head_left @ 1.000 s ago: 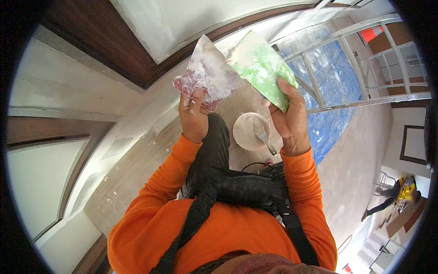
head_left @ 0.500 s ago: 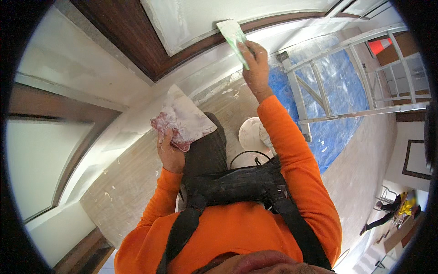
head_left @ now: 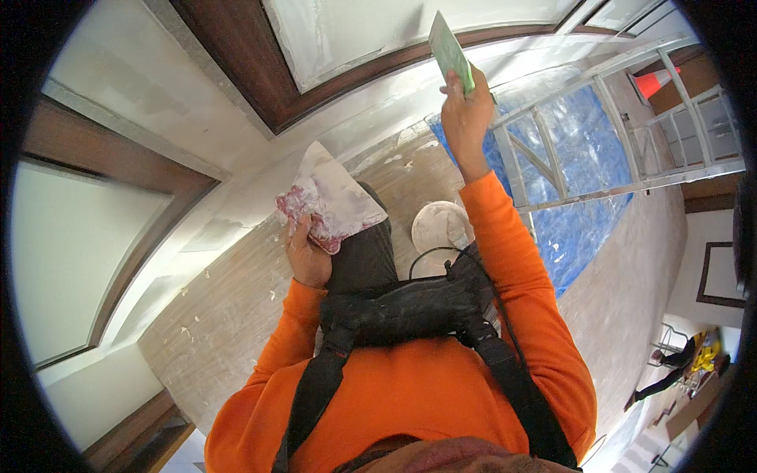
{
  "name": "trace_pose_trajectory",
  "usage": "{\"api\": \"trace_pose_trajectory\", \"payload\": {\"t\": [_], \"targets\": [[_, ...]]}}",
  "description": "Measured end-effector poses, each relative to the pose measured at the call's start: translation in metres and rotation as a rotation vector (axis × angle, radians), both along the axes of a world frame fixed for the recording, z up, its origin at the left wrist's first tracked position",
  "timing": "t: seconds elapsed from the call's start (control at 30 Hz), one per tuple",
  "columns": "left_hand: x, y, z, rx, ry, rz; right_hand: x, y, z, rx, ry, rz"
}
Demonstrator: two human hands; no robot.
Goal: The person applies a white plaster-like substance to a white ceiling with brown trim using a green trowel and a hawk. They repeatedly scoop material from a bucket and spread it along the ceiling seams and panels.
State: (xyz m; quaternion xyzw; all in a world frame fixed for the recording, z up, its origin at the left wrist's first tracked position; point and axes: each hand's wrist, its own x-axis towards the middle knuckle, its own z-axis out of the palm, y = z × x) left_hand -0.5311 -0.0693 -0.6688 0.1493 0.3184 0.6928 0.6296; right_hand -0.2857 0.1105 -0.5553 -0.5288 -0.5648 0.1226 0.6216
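Note:
My left hand (head_left: pixel 307 260) is closed on the red, plaster-caked handle side of a flat white plaster spreader (head_left: pixel 347 193). Its broad blade stands out over my knee, smeared with white and pinkish compound. Farther forward and to the right, my right hand (head_left: pixel 467 122) grips a thin, pale green spreader (head_left: pixel 449 51) by its lower edge. That blade points up in front of the dark wood frame (head_left: pixel 363 75) around a white panel; whether it touches anything there I cannot tell. A round white bucket (head_left: pixel 418 230) with compound residue stands on the floor, partly behind my right forearm.
A metal ladder or scaffold frame (head_left: pixel 556 154) stands at the right over blue plastic sheeting (head_left: pixel 579 244). An orange-and-white cone (head_left: pixel 653 84) is behind it. Another wood-framed panel (head_left: pixel 87 244) is at the left. Another person (head_left: pixel 674 370) is far off at the lower right.
My right hand has moved right, and the green spreader has turned more upright, away from the wood frame. The left hand with the white spreader has shifted slightly right in view.

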Motion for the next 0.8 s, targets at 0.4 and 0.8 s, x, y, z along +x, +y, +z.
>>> {"api": "trace_pose_trajectory", "payload": {"t": [0.4,0.8], "targets": [[-0.008,0.003,0.008,0.012,-0.059,0.049,-0.072,-0.019,-0.020,0.022,-0.091,0.110],[-0.021,0.000,-0.004,-0.021,0.039,0.111,-0.029,0.043,-0.023,0.222,-0.279,-0.197]]}}
